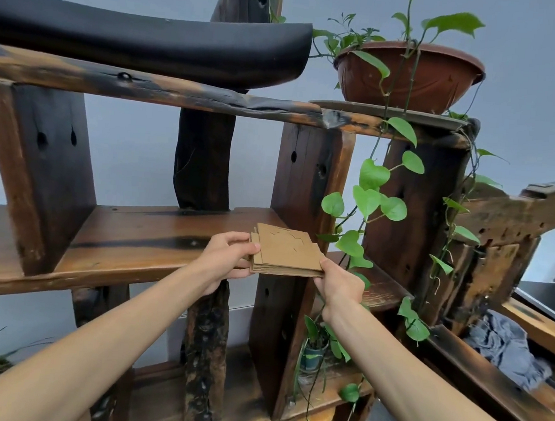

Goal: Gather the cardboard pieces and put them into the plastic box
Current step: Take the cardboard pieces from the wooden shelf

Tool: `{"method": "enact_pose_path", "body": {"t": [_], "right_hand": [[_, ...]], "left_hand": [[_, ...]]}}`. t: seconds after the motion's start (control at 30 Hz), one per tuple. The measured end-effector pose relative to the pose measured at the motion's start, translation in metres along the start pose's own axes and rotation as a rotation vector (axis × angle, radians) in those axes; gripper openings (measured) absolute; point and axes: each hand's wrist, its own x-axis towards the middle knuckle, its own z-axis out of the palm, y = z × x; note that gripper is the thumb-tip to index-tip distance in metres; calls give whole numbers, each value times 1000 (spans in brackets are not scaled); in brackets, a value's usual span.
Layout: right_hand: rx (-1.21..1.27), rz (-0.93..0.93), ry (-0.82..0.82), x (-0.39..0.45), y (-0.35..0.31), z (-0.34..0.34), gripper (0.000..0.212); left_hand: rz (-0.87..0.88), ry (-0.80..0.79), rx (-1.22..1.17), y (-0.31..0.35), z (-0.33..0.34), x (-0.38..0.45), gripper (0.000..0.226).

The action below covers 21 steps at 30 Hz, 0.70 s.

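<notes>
A stack of brown cardboard pieces [288,251] lies flat at the right end of the middle wooden shelf [141,233], partly over its front edge. My left hand [227,256] grips the stack's left side, thumb on top. My right hand [338,285] holds the near right corner. No plastic box is in view.
A dark upright plank [309,166] stands just behind the stack. Trailing green vines [370,197] hang right of it from a brown pot [409,78] on the top shelf. A black curved object [143,40] lies up there too. A grey cloth [504,347] sits low right.
</notes>
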Motion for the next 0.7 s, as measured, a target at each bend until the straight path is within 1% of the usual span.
{"method": "enact_pose_path", "body": {"t": [0.1,0.23,0.33,0.37,0.5,0.7], "right_hand": [[7,-13,12,-3,-2,-13,16],[17,2,3,-5,0,-34,8],[10,0,3,-2,4,-53,14],[-3,-9,10,-1,6,-62,14],[-63,17,11,4,13,-95,3],[-130,48,72,10,20,-163,6]], "left_hand": [[-52,27,-68,-5,9,-2,31],[-86,-9,-98,-13,20,-6,36],[-105,-33,-70,-23,29,-8,41],[-112,-52,-48,-27,34,-9,42],[-135,-103,2,-43,54,-13,46],[-177,-248,75,-77,104,-19,43]]}}
